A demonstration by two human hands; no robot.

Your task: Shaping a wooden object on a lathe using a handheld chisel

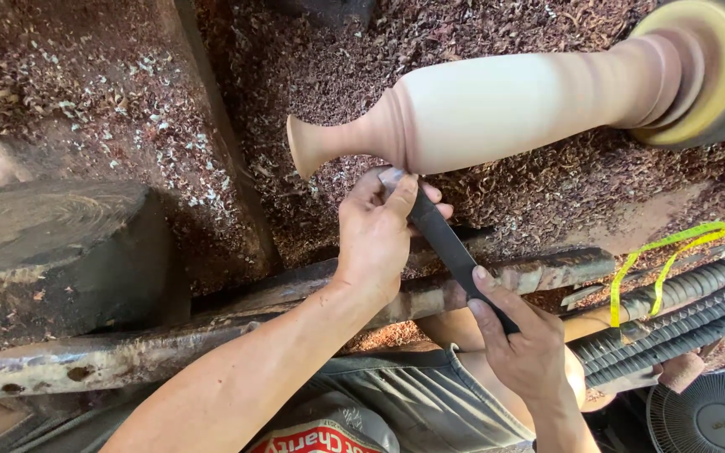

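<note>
Both hands clamp a dark flat chisel (pixel 451 247), the left hand (pixel 375 235) pressing its tip against the pale wooden vase (pixel 497 105) on the lathe, the right hand (pixel 522 344) gripping its lower end.

A pale wooden vase (pixel 497 105) lies on its side, mounted on a lathe, its flared mouth pointing to 9 o'clock. A flat dark chisel (pixel 451 247) runs from 5 o'clock up to 11 o'clock, its tip touching the vase's ribbed neck from below.
</note>
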